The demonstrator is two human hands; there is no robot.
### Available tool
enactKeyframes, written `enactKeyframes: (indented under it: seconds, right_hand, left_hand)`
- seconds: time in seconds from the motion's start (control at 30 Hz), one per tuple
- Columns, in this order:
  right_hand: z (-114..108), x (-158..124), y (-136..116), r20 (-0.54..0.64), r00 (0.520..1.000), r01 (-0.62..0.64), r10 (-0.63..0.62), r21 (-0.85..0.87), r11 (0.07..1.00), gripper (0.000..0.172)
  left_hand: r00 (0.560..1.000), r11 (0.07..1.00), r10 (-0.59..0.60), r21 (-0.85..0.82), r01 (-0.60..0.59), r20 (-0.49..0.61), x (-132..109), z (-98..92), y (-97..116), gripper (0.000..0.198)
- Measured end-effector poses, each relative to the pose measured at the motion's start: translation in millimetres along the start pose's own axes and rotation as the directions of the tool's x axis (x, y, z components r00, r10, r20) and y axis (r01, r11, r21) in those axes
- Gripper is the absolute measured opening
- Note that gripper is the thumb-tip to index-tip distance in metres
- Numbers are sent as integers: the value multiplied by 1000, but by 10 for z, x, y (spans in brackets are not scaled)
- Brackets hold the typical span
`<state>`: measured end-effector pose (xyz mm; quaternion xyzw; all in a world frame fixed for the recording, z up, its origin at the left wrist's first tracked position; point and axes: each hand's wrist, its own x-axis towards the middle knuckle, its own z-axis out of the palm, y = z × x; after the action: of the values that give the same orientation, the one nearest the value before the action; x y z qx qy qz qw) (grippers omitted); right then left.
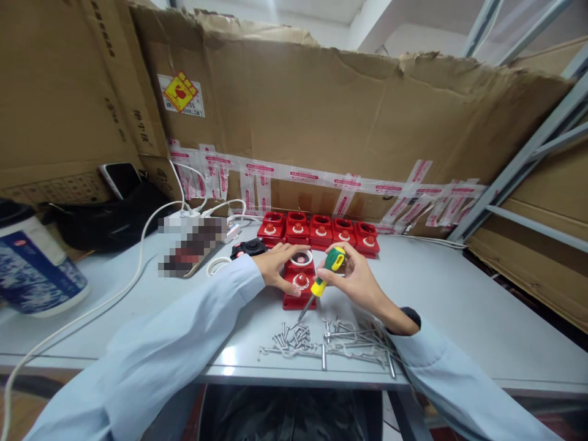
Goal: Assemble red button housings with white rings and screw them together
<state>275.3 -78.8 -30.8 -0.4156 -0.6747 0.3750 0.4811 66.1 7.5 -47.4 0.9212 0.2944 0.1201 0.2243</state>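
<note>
A red box-shaped unit with a round window in a white ring and a red domed button sits at the middle of the table. My left hand holds it from the left, fingers over its far part and thumb beside the button. In my right hand is a screwdriver with a green and yellow handle, its shaft slanting down to the left. The screwdriver's tip is just above a pile of loose screws near the table's front edge.
Several similar red units stand in a row behind. Metal T-shaped rods lie front right. A black part, a phone-like slab, a power strip and a large cup are leftward. A cardboard wall closes the back.
</note>
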Motion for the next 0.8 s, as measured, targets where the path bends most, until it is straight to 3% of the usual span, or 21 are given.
enactKeyframes:
  seconds: [0.37,0.57,0.8]
  right_hand:
    - [-135,-20,-299,-90,996,40,-26,155,987,40]
    - [-286,-2,-393,-238,968,100,-78,81,992,40]
    - [-342,35,-335,-271,956,112,-115,-24,993,42]
  left_hand:
    - [999,999,-17,-39,16,-33,-15,37,5,98]
    - [998,998,-23,-59,19,-66,-10,66,-17,98]
    - [1000,997,-11,-71,10,-19,3,34,-30,99]
